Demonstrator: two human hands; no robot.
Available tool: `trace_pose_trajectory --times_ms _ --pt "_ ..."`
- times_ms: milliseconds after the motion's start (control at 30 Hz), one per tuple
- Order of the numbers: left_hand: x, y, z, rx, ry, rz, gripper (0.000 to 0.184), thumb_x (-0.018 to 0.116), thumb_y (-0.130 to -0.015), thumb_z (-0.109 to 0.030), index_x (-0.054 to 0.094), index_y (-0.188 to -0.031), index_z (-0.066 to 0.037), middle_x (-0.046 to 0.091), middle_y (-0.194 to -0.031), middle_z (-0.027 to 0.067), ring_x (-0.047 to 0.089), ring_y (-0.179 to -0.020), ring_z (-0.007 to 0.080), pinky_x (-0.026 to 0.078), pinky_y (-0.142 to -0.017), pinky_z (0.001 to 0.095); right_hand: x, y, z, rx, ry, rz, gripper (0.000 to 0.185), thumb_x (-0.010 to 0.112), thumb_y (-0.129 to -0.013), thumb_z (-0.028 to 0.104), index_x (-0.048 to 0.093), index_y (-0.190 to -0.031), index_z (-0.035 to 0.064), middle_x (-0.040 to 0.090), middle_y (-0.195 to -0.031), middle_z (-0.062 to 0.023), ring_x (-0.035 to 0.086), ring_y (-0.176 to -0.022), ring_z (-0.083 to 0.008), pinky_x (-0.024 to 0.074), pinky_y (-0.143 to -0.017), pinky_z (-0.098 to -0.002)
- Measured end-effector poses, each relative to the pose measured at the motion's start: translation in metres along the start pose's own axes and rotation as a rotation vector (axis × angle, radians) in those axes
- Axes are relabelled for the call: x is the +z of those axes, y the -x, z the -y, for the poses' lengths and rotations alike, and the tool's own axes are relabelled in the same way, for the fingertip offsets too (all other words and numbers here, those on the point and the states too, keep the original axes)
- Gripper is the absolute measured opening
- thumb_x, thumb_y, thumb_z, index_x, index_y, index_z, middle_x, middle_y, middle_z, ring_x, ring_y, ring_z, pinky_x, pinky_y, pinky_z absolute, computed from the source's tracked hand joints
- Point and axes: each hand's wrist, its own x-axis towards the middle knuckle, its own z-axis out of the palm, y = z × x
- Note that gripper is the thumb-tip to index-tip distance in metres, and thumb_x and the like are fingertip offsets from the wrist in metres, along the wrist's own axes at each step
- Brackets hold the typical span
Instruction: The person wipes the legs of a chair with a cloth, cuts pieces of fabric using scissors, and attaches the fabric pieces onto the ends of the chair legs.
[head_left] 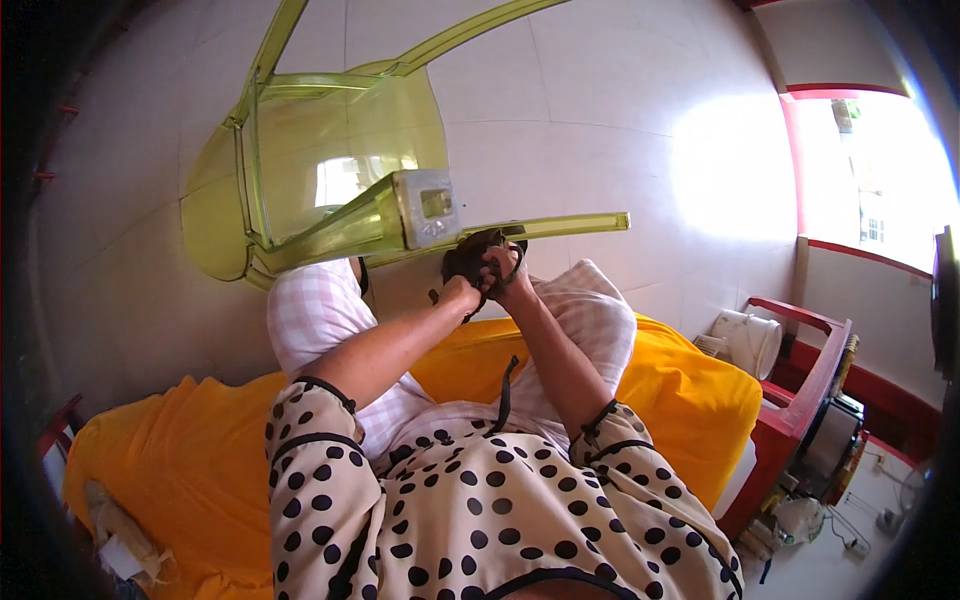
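My left hand (pixel 461 293) and my right hand (pixel 509 270) are close together in front of my knees. Both have their fingers closed on a dark brown bundle (pixel 463 262) with thin cord-like loops; its exact kind does not show. The bundle is right against a leg (pixel 570 226) of a see-through green plastic chair (pixel 350 120), and whether it touches or is fastened to the leg cannot be told. The chair is tipped over, its legs pointing different ways. One leg's square end (pixel 432 208) faces me, just above my left hand.
I sit on an orange cloth cover (pixel 690 400). Pale floor tiles (pixel 600 120) lie ahead. To the right stand a white bucket (pixel 748 342), a red frame (pixel 800 400) and a bright opening (pixel 870 180). A crumpled bag (pixel 125 535) rests at lower left.
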Motion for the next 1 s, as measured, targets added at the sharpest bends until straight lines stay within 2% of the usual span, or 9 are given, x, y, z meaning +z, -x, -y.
trace_pose_trajectory --times_ms 200,333,500,700,767,800,867,900,1000 --pt "-0.026 0.015 -0.014 -0.198 -0.062 -0.076 0.024 0.057 -0.081 -0.015 0.063 -0.094 0.005 0.065 -0.086 0.0168 0.062 -0.075 0.0234 0.048 -0.062 0.0362 -0.001 -0.043 -0.012 0.082 0.031 0.151 0.021 0.061 -0.081 0.028 0.053 -0.073 0.0102 0.046 -0.055 -0.0012 0.042 -0.044 -0.0121 0.0364 -0.045 -0.0268" --pt "-0.035 0.017 -0.016 -0.26 -0.067 -0.092 0.025 0.059 -0.079 -0.013 0.062 -0.097 0.005 0.064 -0.085 0.0164 0.061 -0.073 0.0231 0.048 -0.061 0.0362 0.002 -0.066 -0.02 0.15 -0.056 0.265 0.019 0.06 -0.083 0.026 0.052 -0.076 0.0113 0.05 -0.063 -0.0002 0.043 -0.049 -0.0103 0.036 -0.045 -0.0247" --pt "-0.041 0.031 -0.03 -0.258 -0.074 -0.115 0.029 0.063 -0.073 -0.013 0.062 -0.093 0.008 0.064 -0.082 0.0182 0.062 -0.073 0.0259 0.048 -0.06 0.0385 0.001 -0.064 -0.028 0.061 -0.138 0.208 0.013 0.061 -0.08 0.019 0.05 -0.08 0.0131 0.051 -0.067 -0.0009 0.043 -0.05 -0.0107 0.0354 -0.043 -0.025" --pt "-0.044 0.051 -0.054 -0.045 -0.244 0.075 0.024 0.067 -0.072 -0.016 0.065 -0.085 0.004 0.064 -0.08 0.018 0.063 -0.073 0.0275 0.048 -0.059 0.0386 -0.001 0.001 -0.014 -0.205 -0.172 0.129 0.012 0.06 -0.078 0.018 0.049 -0.08 0.012 0.051 -0.065 -0.0027 0.043 -0.046 -0.0108 0.0346 -0.04 -0.0241" --pt "-0.05 0.069 -0.079 0.0 -0.277 0.165 0.022 0.067 -0.072 -0.018 0.066 -0.083 0.001 0.064 -0.075 0.0168 0.062 -0.069 0.0255 0.047 -0.058 0.0381 -0.014 0.008 -0.012 -0.33 -0.029 0.073 0.014 0.06 -0.079 0.02 0.051 -0.081 0.0094 0.05 -0.061 -0.0032 0.043 -0.045 -0.0098 0.0353 -0.039 -0.0229" --pt "-0.051 0.075 -0.089 0.022 -0.293 0.21 0.021 0.067 -0.072 -0.019 0.067 -0.081 0.0 0.064 -0.072 0.0161 0.062 -0.067 0.0246 0.047 -0.058 0.0379 -0.017 0.017 -0.006 -0.313 -0.105 0.057 0.014 0.059 -0.08 0.02 0.052 -0.082 0.0087 0.05 -0.061 -0.0043 0.043 -0.045 -0.0116 0.036 -0.04 -0.0244" --pt "-0.048 0.074 -0.091 0.237 -0.261 0.227 0.018 0.066 -0.073 -0.018 0.067 -0.079 -0.001 0.062 -0.065 0.0142 0.06 -0.059 0.0222 0.046 -0.054 0.0369 -0.013 0.044 0.007 -0.276 -0.258 0.027 0.013 0.057 -0.082 0.02 0.053 -0.083 0.0074 0.049 -0.06 -0.0066 0.044 -0.046 -0.0151 0.0373 -0.041 -0.0274" --pt "-0.046 0.073 -0.092 0.343 -0.243 0.234 0.017 0.065 -0.073 -0.017 0.067 -0.078 -0.001 0.061 -0.061 0.0132 0.059 -0.056 0.021 0.045 -0.052 0.0364 -0.009 0.052 0.007 -0.464 -0.085 -0.054 0.016 0.058 -0.081 0.021 0.051 -0.083 0.0059 0.048 -0.059 -0.0054 0.043 -0.045 -0.014 0.0376 -0.041 -0.0274" --pt "-0.044 0.062 -0.098 0.667 -0.196 0.062 0.014 0.062 -0.074 -0.012 0.065 -0.079 0.001 0.059 -0.057 0.0106 0.055 -0.047 0.0182 0.043 -0.046 0.034 -0.003 0.056 0.023 -0.365 -0.445 0.04 0.018 0.058 -0.079 0.022 0.049 -0.083 0.0066 0.046 -0.059 -0.0038 0.042 -0.044 -0.0131 0.0374 -0.04 -0.027"
